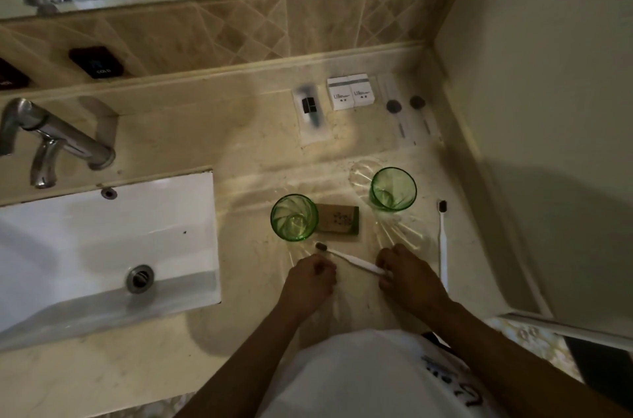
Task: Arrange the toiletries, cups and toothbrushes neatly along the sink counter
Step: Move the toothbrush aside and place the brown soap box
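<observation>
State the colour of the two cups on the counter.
Both cups are translucent green glass, per the head view.

We see a beige marble tabletop (239, 129) with a white sink (102, 246) set into it. On it stand two green cups (294, 218) (393, 189) with a small brown box (337, 219) between them. Two white toothbrushes (352, 260) (443, 239) lie near the front, and white boxes (349, 92) and flat sachets (407, 112) lie along the back.

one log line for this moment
right hand: holds toothbrush handle | left hand: near its head, grip unclear | cups: upright
</observation>
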The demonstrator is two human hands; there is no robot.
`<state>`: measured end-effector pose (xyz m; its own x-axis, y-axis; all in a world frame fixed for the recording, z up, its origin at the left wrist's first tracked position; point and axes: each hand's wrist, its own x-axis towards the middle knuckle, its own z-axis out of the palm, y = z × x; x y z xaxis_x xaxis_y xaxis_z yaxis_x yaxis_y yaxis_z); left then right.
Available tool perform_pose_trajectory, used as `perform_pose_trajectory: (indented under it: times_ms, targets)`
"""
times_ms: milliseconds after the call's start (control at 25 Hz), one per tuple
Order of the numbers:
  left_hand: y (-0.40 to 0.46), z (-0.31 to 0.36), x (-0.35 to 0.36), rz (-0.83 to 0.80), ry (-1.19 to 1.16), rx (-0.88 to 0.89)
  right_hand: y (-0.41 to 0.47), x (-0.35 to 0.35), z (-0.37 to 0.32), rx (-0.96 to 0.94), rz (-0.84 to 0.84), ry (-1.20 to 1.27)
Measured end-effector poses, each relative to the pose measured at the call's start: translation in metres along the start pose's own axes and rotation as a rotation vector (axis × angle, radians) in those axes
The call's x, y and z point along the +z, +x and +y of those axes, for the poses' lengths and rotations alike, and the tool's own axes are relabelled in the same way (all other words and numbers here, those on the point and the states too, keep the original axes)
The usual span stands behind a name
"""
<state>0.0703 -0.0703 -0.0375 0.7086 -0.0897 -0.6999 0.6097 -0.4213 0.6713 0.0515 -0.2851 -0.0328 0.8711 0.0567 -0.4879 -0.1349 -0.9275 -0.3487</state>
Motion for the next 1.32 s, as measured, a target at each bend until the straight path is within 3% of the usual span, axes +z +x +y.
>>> perform_pose_trajectory:
  times_ms: [280, 480, 640, 880, 1080, 1320]
  targets:
    - [0.002, 0.019, 0.001, 0.086, 0.055, 0.13, 0.034, -0.009, -0.036, -0.12, 0.177, 0.038]
    - [0.004, 0.044, 0.015, 0.036, -0.402, -0.114, 0.069, -0.016, -0.063, -0.101, 0.114, -0.043]
    - [0.009, 0.049, 0.019, 0.028, -0.575, -0.174, 0.081, -0.019, -0.066, -0.012, 0.055, -0.072]
    - [0.002, 0.056, 0.017, -0.006, -0.758, -0.222, 0.056, -0.023, -0.059, -0.03, -0.009, 0.074]
    - [-0.006, 0.057, 0.0, -0.046, -0.823, -0.302, 0.026, -0.041, -0.064, -0.052, 0.158, 0.297]
    - [-0.026, 0.075, -0.018, -0.154, -0.804, -0.209, 0.02, -0.074, -0.072, -0.118, 0.276, 0.501]
